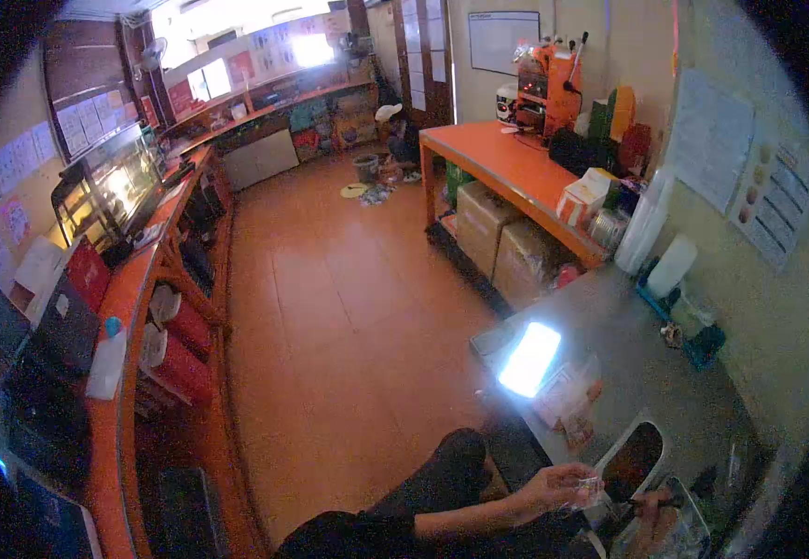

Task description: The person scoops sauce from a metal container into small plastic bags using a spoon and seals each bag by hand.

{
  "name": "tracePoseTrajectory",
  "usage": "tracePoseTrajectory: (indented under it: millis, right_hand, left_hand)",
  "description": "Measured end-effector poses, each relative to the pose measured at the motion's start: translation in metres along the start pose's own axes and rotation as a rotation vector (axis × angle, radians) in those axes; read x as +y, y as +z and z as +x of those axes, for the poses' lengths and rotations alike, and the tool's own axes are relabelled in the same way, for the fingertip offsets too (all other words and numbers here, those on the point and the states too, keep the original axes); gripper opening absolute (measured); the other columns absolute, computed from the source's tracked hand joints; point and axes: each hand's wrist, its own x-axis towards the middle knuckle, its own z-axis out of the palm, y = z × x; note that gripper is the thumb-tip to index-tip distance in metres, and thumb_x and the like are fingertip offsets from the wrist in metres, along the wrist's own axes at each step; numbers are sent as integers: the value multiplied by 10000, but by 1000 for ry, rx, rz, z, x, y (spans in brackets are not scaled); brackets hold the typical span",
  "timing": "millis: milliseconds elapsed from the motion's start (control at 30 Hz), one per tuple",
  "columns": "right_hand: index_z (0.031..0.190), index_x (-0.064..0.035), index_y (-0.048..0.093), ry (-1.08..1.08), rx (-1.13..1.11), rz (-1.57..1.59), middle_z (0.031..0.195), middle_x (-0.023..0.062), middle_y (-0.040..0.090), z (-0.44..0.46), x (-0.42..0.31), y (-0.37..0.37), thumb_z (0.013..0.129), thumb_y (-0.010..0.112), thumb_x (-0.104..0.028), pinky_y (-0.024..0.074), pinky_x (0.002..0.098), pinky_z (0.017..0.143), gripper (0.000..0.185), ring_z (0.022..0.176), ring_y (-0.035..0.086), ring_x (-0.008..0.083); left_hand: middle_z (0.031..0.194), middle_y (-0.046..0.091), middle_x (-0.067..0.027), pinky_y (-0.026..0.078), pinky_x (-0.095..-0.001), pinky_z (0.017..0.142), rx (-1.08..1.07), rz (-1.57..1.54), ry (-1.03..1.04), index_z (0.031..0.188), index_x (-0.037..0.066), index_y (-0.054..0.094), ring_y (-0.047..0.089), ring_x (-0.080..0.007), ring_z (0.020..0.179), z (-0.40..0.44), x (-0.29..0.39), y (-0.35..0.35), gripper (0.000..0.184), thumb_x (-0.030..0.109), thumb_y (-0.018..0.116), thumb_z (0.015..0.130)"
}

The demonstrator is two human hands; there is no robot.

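Broadly, a grey, smooth-topped counter bears a white-rimmed, rounded oblong container, dark brown inside. Just beside it, the left hand pinches a small, clear, plastic-looking piece with bent fingers, while the right hand curls closely around a slim dark handle.

A far window is glaring, probably a phone screen is blowing out white, dark edges are bowing.
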Motion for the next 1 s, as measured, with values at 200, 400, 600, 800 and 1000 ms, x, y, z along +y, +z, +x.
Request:
tracePoseTrajectory:
  millis: [200, 400, 600, 800, 1000]
  right_hand:
    - [842, -45, 578, 297, 173, 764, 787, 35, 539, 4, -2, -5, 888, 530, -194, 404, 260, 643, 163, 693, 492, 134]
    - [829, -54, 604, 62, 383, 215, 737, 10, 544, -7, -27, 6, 893, 516, -294, 411, 262, 621, 263, 653, 485, 95]
    - [831, -49, 608, 442, 512, 769, 695, 27, 584, -10, -18, -5, 877, 556, -292, 430, 256, 530, 253, 570, 528, 106]
    - [852, -35, 587, 462, 503, 926, 720, 40, 591, -10, -28, -9, 883, 559, -267, 428, 243, 539, 236, 595, 544, 100]
    - [868, -20, 591, 307, 481, 878, 739, 51, 593, -12, -20, -7, 902, 527, -244, 430, 263, 565, 236, 603, 547, 124]
  left_hand:
    - [1150, 547, -93, 432, -329, 915, 21, 46, 17, 1190, 30, 451, 524, -188, 1077, 4, -8, -8, 432, 151, 639, 820]
    - [1171, 530, -135, 466, -403, 898, 58, -32, -55, 1191, 37, 442, 526, -268, 1085, -5, 9, -3, 419, 121, 622, 822]
    - [1215, 484, -136, 492, -422, 824, 227, -27, -105, 1228, 118, 407, 519, -286, 1074, -12, 28, -4, 424, 225, 570, 852]
    - [1239, 458, -129, 492, -378, 846, 129, -175, 20, 1238, 112, 427, 508, -273, 1088, -10, 17, -33, 380, 109, 524, 870]
    - [1214, 470, -126, 489, -361, 830, 187, -391, -28, 1298, 108, 357, 514, -267, 1072, -6, 33, -19, 437, 161, 501, 888]
